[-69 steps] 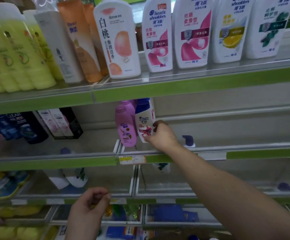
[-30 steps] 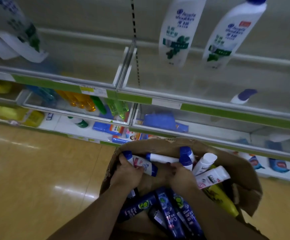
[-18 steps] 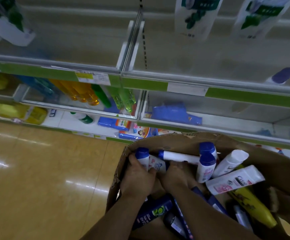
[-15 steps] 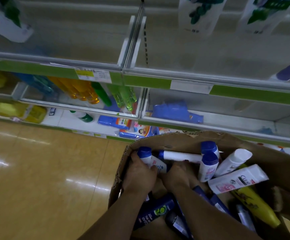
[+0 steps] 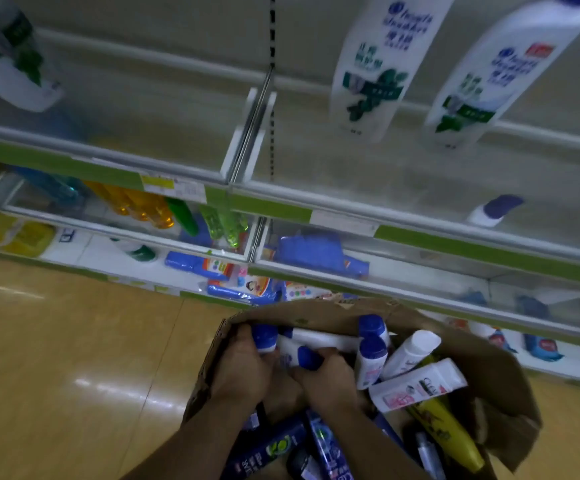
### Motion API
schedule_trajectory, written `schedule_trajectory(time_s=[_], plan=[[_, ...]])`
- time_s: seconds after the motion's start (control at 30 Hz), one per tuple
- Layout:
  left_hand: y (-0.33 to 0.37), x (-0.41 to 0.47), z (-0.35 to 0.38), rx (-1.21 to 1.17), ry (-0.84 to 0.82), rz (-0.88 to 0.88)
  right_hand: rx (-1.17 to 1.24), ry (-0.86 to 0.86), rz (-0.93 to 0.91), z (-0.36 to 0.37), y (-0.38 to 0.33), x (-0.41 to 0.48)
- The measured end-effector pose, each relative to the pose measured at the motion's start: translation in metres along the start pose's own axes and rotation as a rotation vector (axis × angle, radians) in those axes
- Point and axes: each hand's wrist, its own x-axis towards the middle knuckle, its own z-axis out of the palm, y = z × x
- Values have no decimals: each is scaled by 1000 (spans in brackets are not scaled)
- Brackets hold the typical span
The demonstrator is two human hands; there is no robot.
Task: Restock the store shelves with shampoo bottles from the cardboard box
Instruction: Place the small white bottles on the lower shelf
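Observation:
A brown cardboard box [image 5: 489, 372] sits on the floor below me, full of loose shampoo bottles. Both my hands are down in its left part. My left hand [image 5: 243, 372] is closed around a white bottle with a blue cap [image 5: 265, 337]. My right hand [image 5: 330, 379] grips a second white bottle with a blue cap [image 5: 302, 355] lying beside it. More white blue-capped bottles [image 5: 371, 355], a white tube [image 5: 416, 386], a yellow bottle [image 5: 444, 434] and dark blue bottles [image 5: 271, 448] lie around my hands.
Green-edged store shelves [image 5: 454, 240] run across in front of the box. Two tall white bottles [image 5: 378, 64] stand on the upper right shelf, and a small blue-capped bottle [image 5: 493, 209] lies on it. Orange and green bottles [image 5: 150, 209] fill the lower left shelf. Tan floor [image 5: 66, 358] spreads to the left.
Earlier my right hand set a bottle on a shelf. Since then both hands went down into the box and closed on blue-capped bottles; my view has tilted up slightly.

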Motion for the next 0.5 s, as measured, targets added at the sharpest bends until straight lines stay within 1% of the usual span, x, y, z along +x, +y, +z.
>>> schedule_trajectory(time_s=[0.07, 0.17, 0.23, 0.37, 0.5], plan=[[7, -4, -9, -40, -15, 56, 2, 5, -39, -8, -12, -6], [21, -10, -24, -24, -25, 87, 18, 40, -87, -19, -24, -17], [31, -18, -33, -11, -19, 91, 51, 52, -93, -27, -29, -28], [54, -44, -54, -6, 9, 169, 127, 79, -91, -53, -35, -55], [86, -74, -78, -142, -25, 214, 181, 119, -104, -89, -47, -85]])
